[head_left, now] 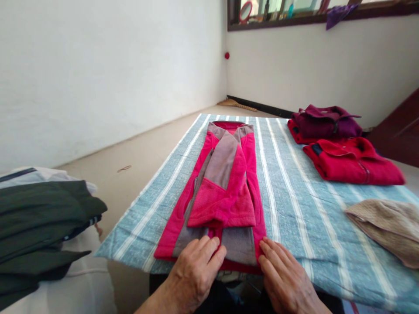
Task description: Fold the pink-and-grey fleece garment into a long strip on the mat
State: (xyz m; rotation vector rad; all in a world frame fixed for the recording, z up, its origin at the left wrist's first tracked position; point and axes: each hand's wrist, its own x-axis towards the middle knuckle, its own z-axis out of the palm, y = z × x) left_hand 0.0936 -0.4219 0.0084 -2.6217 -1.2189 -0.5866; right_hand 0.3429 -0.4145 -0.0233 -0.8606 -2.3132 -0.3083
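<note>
A pink and grey fleece jacket [225, 183] lies lengthwise on the blue striped cloth [294, 205], its sides and sleeves folded in toward the middle. My left hand [193, 272] rests on the jacket's near hem, fingers flat and together. My right hand [284, 274] lies flat at the hem's right corner, fingers stretched out. Neither hand grips anything.
Folded red [353, 161] and maroon [324, 122] garments lie at the far right of the cloth. A beige cloth [386, 226] sits at the right edge. Dark green clothes [39, 226] are stacked at left. A window ledge [310, 15] with small items runs above.
</note>
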